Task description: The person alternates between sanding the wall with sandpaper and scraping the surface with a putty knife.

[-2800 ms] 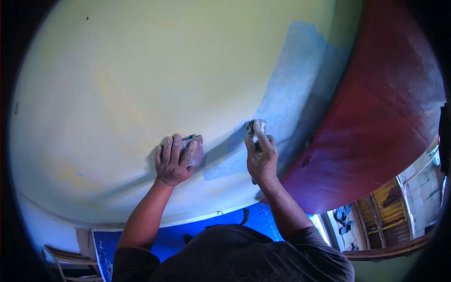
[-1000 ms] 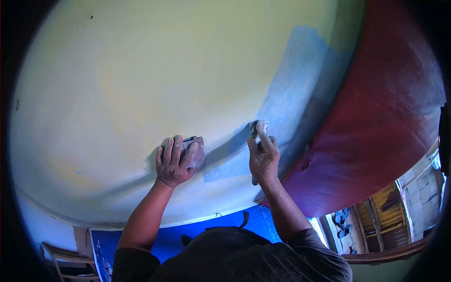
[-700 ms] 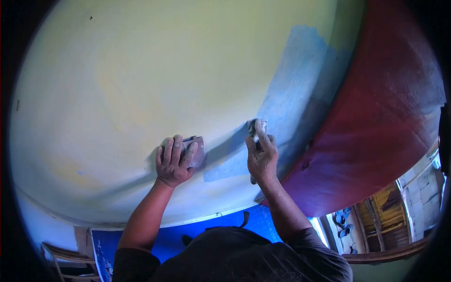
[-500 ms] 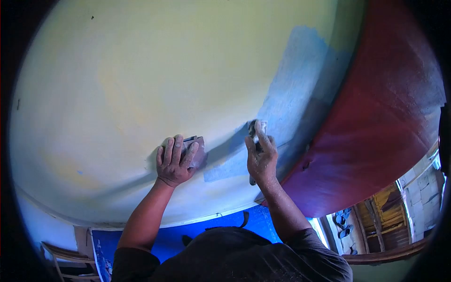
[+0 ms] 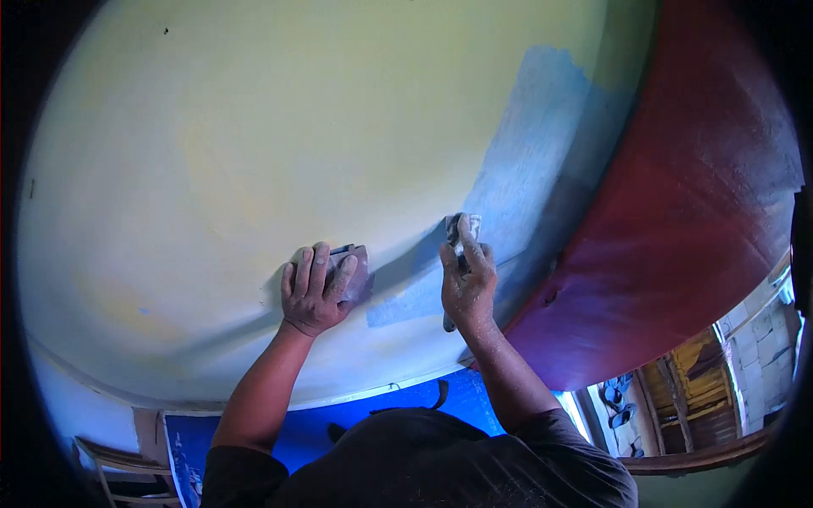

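Note:
My left hand [image 5: 317, 292] rests on the pale wall [image 5: 322, 135], pressing down a folded piece of dark sandpaper [image 5: 360, 273] that shows beside the thumb and above the fingers. To its right, my right hand [image 5: 470, 288] grips a putty knife [image 5: 450, 322], its handle end showing below the palm. The index finger lies along the knife's whitish, smeared blade [image 5: 474, 225], which is at the wall by a light-blue patch [image 5: 533, 135]. Pale dust covers the fingers of both hands.
A dark red wall section [image 5: 677, 186] borders the pale wall on the right. Below are a blue sheet [image 5: 296, 436] and, at lower left, a wooden frame [image 5: 127, 461]. Sandals [image 5: 622, 415] and wooden boards [image 5: 690, 385] appear through an opening at lower right.
My right hand and the putty knife have shifted very slightly to the left. My left hand stays where it was on the sandpaper.

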A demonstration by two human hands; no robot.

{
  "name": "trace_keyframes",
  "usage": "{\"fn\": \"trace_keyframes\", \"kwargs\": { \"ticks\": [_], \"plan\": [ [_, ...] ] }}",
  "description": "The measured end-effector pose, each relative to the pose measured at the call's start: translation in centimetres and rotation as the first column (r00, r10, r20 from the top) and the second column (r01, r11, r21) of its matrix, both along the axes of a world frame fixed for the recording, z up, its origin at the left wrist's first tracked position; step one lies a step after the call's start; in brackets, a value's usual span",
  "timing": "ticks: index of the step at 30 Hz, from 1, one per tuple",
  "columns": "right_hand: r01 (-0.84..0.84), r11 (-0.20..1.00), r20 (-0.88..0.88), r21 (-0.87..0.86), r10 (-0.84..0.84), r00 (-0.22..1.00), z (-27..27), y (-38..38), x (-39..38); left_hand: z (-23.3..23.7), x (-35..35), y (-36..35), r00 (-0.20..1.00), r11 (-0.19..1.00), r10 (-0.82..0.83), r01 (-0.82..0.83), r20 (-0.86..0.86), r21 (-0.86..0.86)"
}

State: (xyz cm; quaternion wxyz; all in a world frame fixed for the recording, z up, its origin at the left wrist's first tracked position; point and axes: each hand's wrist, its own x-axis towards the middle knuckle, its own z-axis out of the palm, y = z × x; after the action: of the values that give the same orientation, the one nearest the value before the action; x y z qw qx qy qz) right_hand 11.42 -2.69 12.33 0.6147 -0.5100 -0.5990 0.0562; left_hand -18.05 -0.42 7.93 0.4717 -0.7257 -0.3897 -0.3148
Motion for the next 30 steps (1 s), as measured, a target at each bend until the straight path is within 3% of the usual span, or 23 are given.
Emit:
{"fn": "trace_keyframes", "kwargs": {
  "ticks": [12, 30],
  "plan": [
    [-0.055, 0.998, -0.014, 0.032, 0.056, 0.998, 0.3, 0.3, 0.6, -0.4, 0.1, 0.0, 0.999, 1.0, 0.015, -0.015, 0.041, -0.004],
    [-0.067, 0.971, 0.068, -0.23, 0.084, 0.994, 0.3, -0.9, 2.0, -0.6, -0.1, 0.1, 1.0, 1.0, 0.01, -0.01, 0.001, -0.016]
  ]
}}
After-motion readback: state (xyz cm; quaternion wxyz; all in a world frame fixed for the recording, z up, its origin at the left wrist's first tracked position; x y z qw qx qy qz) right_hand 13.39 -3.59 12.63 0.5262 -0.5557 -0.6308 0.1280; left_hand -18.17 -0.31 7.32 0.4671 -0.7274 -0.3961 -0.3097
